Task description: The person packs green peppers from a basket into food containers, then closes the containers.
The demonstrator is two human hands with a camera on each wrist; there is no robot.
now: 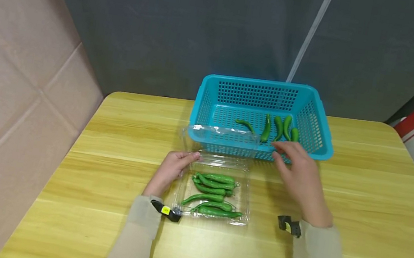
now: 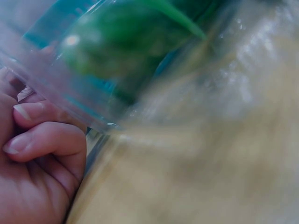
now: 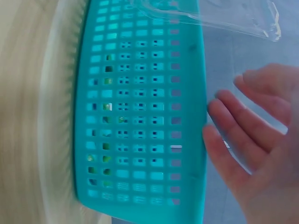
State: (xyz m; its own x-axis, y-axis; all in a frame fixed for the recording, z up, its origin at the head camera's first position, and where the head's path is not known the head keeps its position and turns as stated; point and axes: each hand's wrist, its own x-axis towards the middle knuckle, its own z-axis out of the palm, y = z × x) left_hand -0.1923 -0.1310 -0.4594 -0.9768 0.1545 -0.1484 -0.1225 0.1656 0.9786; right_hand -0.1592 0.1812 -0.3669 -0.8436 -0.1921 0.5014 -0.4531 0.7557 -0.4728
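Note:
A clear plastic clamshell box [image 1: 247,199] lies on the table with its lid [image 1: 226,137] raised and leaning over the basket's near rim. Several green chili peppers [image 1: 214,184] lie side by side in it. My left hand [image 1: 174,170] grips the box's left side near the hinge, thumb on the edge and fingers curled in the left wrist view. Just above the near rim of a blue plastic basket [image 1: 209,90] is my right hand [image 1: 300,172], its fingers relaxed and holding nothing. Inside the basket are several more green chili peppers [image 1: 266,129], toward the right.
The wooden table [image 1: 104,203] ends at a dark grey curtain [image 1: 166,26] behind the basket. A pale tiled wall [image 1: 11,92] stands on the left. Wrist cameras are strapped at both sleeves.

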